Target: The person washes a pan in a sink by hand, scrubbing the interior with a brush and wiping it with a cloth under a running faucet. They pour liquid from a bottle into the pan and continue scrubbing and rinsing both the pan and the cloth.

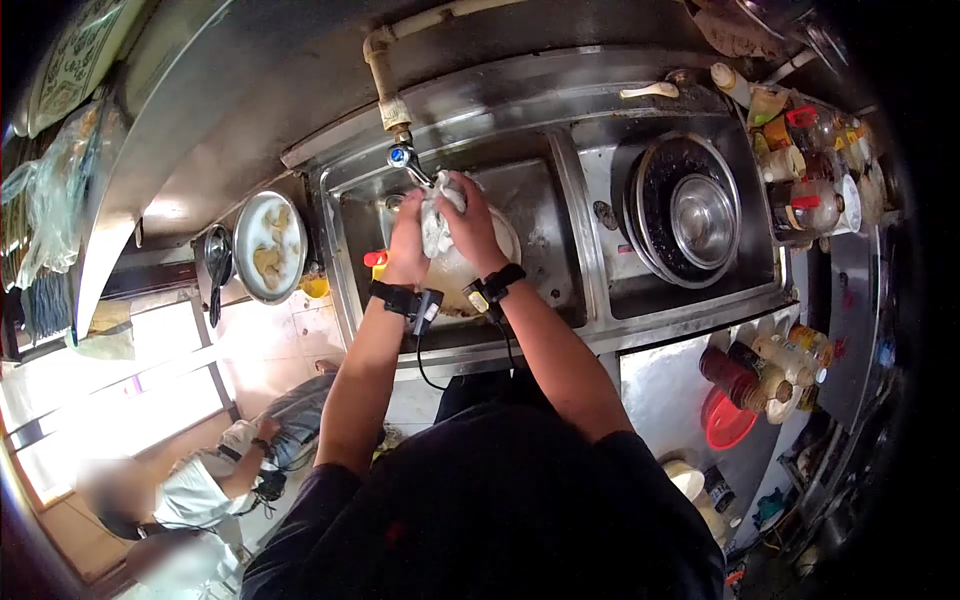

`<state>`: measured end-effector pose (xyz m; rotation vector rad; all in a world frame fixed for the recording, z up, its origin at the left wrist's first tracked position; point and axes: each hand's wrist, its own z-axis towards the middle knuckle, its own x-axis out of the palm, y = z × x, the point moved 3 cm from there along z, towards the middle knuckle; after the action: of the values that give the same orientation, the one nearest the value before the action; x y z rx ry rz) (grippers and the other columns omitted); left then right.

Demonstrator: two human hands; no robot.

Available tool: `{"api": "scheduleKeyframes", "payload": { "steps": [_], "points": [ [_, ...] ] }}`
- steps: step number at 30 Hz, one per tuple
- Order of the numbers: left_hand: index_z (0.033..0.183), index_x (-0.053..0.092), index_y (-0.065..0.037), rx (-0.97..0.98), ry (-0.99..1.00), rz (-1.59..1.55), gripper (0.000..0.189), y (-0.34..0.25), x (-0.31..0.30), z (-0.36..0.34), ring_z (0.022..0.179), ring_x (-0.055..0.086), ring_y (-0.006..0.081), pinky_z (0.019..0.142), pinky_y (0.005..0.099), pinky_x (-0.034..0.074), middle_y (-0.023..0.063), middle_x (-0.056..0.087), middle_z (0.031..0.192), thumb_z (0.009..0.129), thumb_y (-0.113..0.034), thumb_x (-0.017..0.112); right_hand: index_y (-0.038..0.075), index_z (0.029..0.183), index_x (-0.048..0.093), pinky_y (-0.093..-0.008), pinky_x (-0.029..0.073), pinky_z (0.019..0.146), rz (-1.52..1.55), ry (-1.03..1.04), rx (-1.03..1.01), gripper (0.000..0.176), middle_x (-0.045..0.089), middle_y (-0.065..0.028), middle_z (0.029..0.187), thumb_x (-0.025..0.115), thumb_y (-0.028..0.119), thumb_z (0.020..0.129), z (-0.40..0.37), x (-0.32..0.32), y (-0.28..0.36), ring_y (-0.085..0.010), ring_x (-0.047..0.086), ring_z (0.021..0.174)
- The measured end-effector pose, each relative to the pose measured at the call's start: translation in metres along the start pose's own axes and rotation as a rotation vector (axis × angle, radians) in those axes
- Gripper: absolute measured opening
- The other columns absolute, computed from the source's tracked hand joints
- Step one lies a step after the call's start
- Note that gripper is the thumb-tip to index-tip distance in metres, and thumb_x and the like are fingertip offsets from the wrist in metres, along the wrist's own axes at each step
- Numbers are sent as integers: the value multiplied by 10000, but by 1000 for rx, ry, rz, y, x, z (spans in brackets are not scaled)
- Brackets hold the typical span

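Note:
Under the tap (402,158), both hands grip a bunched whitish cloth (437,228) over the left sink basin (545,215). My left hand (407,238) is closed on the cloth's left side. From the right, my right hand (473,230) presses it with curled fingers. Below them a round, pale bowl (508,243) sits in the basin, partly hidden by my hands and wrists. A small red and yellow object (375,260) lies by the basin's left wall.
The right basin holds a large dark pan (650,215) with a metal bowl (703,222) in it. A white spoon (650,90) lies on the back ledge. Bottles and jars (805,200) crowd the right side. At left stands a pan of food (270,245). A person (215,470) sits lower left.

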<state>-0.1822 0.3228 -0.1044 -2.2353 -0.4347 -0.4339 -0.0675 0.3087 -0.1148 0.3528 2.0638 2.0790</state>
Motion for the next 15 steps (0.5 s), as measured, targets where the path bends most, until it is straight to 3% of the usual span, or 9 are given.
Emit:
{"api": "scheduleKeyframes", "payload": {
  "steps": [2, 3, 6, 8, 10, 12, 14, 15],
  "points": [
    [1176, 591, -25, 448, -193, 415, 396, 1, -5, 6, 935, 626, 190, 825, 326, 501, 100, 655, 1109, 999, -359, 474, 15, 1226, 547, -396, 429, 959, -52, -25, -80, 416, 617, -201, 1135, 633, 263, 903, -2, 9, 2, -335, 571, 1115],
    [1110, 641, -1, 472, -229, 538, 378, -2, 1, -3, 848, 605, 156, 767, 298, 478, 91, 675, 1034, 994, -335, 506, 15, 1226, 547, -396, 429, 959, -56, -18, -82, 416, 617, -201, 1135, 633, 263, 903, -2, 11, 1, -335, 571, 1115],
    [993, 693, 5, 391, -261, 559, 369, -3, -4, 4, 795, 588, 140, 737, 294, 467, 75, 692, 916, 986, -324, 524, 15, 1181, 559, -389, 434, 949, -107, 40, -34, 368, 616, -212, 1125, 603, 280, 928, -2, 15, -7, -338, 573, 1106],
    [943, 701, 10, 390, -285, 581, 369, -2, -10, 8, 784, 581, 132, 731, 293, 466, 65, 687, 871, 976, -318, 533, 15, 1141, 567, -387, 438, 934, -104, 59, 103, 356, 624, -210, 1104, 583, 308, 940, -2, 16, -9, -341, 575, 1098],
    [894, 708, 14, 391, -305, 603, 373, 0, -12, 13, 773, 573, 125, 726, 292, 464, 56, 683, 825, 965, -312, 543, 15, 1137, 570, -391, 447, 914, -34, 84, 79, 329, 630, -203, 1091, 562, 282, 945, -5, 13, 1, -345, 583, 1072],
    [877, 711, 21, 517, -266, 627, 349, -3, -6, 7, 764, 574, 125, 714, 296, 466, 58, 680, 816, 934, -290, 564, 16, 1134, 572, -394, 456, 894, 36, 113, 55, 304, 636, -197, 1078, 542, 256, 949, -3, 13, -4, -349, 592, 1046],
    [884, 715, 23, 526, -263, 631, 330, -4, -5, 3, 765, 584, 129, 715, 297, 469, 61, 686, 821, 924, -270, 567, 23, 1133, 582, -429, 478, 837, -604, 194, -453, 262, 644, -174, 1028, 526, 140, 906, -1, 18, -10, -348, 597, 1002],
    [891, 718, 25, 529, -257, 642, 313, -5, -4, 2, 766, 594, 133, 716, 297, 472, 65, 692, 825, 913, -250, 570, 23, 1133, 582, -429, 478, 837, -607, 203, -462, 262, 644, -174, 1028, 526, 140, 906, 0, 18, -15, -348, 597, 1002]
  ]
}}
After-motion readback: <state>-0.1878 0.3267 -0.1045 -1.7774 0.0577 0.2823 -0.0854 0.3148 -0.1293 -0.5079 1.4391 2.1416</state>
